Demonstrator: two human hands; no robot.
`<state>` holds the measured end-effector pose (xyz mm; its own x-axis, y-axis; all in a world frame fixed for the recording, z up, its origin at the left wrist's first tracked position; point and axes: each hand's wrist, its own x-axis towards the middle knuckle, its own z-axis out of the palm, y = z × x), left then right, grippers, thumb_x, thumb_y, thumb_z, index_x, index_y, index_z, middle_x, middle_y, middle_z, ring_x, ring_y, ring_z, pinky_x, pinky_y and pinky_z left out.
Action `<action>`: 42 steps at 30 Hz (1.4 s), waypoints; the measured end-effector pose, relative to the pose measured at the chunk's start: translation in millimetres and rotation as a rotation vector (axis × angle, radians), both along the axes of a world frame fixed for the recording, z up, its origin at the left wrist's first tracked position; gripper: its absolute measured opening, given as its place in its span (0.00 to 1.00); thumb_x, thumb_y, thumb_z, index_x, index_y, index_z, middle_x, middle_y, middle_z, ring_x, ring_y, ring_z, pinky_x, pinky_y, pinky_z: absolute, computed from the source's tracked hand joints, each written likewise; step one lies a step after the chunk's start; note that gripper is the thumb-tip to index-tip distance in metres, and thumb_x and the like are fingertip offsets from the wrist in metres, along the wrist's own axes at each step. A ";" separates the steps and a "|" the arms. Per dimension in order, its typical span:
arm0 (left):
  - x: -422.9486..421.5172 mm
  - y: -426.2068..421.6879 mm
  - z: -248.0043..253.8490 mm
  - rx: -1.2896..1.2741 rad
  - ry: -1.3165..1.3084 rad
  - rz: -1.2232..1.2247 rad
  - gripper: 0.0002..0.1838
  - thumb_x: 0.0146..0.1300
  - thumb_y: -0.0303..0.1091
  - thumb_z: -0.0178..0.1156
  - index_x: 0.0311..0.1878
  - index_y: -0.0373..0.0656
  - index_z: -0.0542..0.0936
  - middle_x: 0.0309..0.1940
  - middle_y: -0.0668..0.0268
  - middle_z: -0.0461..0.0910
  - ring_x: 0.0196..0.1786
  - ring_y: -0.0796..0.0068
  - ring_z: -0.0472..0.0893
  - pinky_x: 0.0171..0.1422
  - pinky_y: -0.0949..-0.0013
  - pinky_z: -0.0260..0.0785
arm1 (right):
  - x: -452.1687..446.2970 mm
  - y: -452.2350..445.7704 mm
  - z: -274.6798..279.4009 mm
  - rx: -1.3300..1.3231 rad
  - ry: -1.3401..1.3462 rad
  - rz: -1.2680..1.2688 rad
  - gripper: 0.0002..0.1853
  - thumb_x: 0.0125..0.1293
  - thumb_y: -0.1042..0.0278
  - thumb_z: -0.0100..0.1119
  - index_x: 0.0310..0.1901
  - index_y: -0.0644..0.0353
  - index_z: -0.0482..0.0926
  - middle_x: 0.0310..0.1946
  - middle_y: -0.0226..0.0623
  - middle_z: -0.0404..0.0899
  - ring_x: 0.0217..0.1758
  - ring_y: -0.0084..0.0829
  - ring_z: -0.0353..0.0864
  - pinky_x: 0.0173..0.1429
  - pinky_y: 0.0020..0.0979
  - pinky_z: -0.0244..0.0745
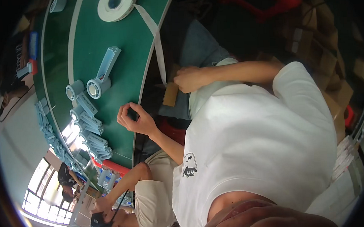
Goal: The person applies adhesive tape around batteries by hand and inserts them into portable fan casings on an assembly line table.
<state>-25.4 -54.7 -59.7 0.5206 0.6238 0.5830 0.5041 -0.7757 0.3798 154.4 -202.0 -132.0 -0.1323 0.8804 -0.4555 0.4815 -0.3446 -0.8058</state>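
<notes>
My left hand (135, 118) hovers by the table edge, fingers curled in and thumb meeting them in a loop, with nothing visible inside. Lower at my lap, my right hand (190, 79) is closed on a small brown cardboard piece (170, 94). A white strip (158, 49) hangs from a roll of tape (116, 7) on the table down to that cardboard; whether it is stuck there I cannot tell. Beyond my left hand lies a light blue handheld fan (103, 76) with an open, hollow handle. Several similar fans (88, 107) are lined up beside it.
The green table (123, 75) has a raised strip along its far side. More light blue parts (53, 135) are heaped beyond. A co-worker in a beige shirt (155, 196) sits close beside me, near a red bin (115, 167). Cardboard boxes (322, 62) stand on my other side.
</notes>
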 end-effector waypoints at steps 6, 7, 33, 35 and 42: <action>-0.2 -2.4 3.1 -0.010 -0.013 -0.010 0.03 0.64 0.20 0.65 0.39 0.34 0.80 0.41 0.57 0.83 0.47 0.55 0.79 0.56 0.55 0.70 | -29.5 101.9 -110.1 0.192 -0.054 -0.083 0.22 0.68 0.62 0.51 0.54 0.69 0.83 0.57 0.58 0.83 0.61 0.51 0.83 0.64 0.44 0.79; 0.5 -1.4 2.0 -0.019 -0.016 -0.007 0.04 0.64 0.20 0.66 0.39 0.34 0.80 0.41 0.57 0.83 0.47 0.55 0.79 0.56 0.55 0.70 | -24.7 109.4 -118.4 0.339 -0.076 -0.197 0.22 0.70 0.61 0.50 0.56 0.68 0.82 0.59 0.57 0.82 0.62 0.51 0.82 0.65 0.43 0.78; -7.0 5.6 1.6 0.006 -0.084 0.004 0.08 0.56 0.23 0.71 0.37 0.42 0.82 0.40 0.64 0.85 0.45 0.58 0.81 0.50 0.58 0.72 | 56.6 124.0 -87.2 0.461 -0.223 -0.597 0.22 0.73 0.57 0.59 0.63 0.59 0.81 0.60 0.45 0.83 0.62 0.43 0.82 0.68 0.38 0.75; -10.5 5.8 4.3 -0.054 -0.109 -0.045 0.08 0.56 0.23 0.71 0.38 0.42 0.82 0.41 0.64 0.85 0.45 0.58 0.81 0.52 0.58 0.72 | 57.2 94.7 -80.4 0.474 -0.160 -0.501 0.22 0.73 0.57 0.60 0.64 0.58 0.80 0.60 0.44 0.84 0.62 0.42 0.82 0.68 0.38 0.75; -16.2 6.2 11.6 -0.146 -0.102 -0.127 0.07 0.60 0.19 0.68 0.39 0.39 0.81 0.40 0.62 0.86 0.46 0.58 0.81 0.55 0.58 0.71 | 162.9 -43.9 92.5 0.051 0.163 -0.299 0.11 0.71 0.70 0.67 0.51 0.62 0.87 0.44 0.34 0.89 0.46 0.23 0.86 0.52 0.27 0.81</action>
<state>-41.6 -48.5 -48.1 0.5435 0.6387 0.5447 0.3592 -0.7634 0.5367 317.3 -245.9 -39.5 0.0680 0.9121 -0.4043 0.2288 -0.4086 -0.8835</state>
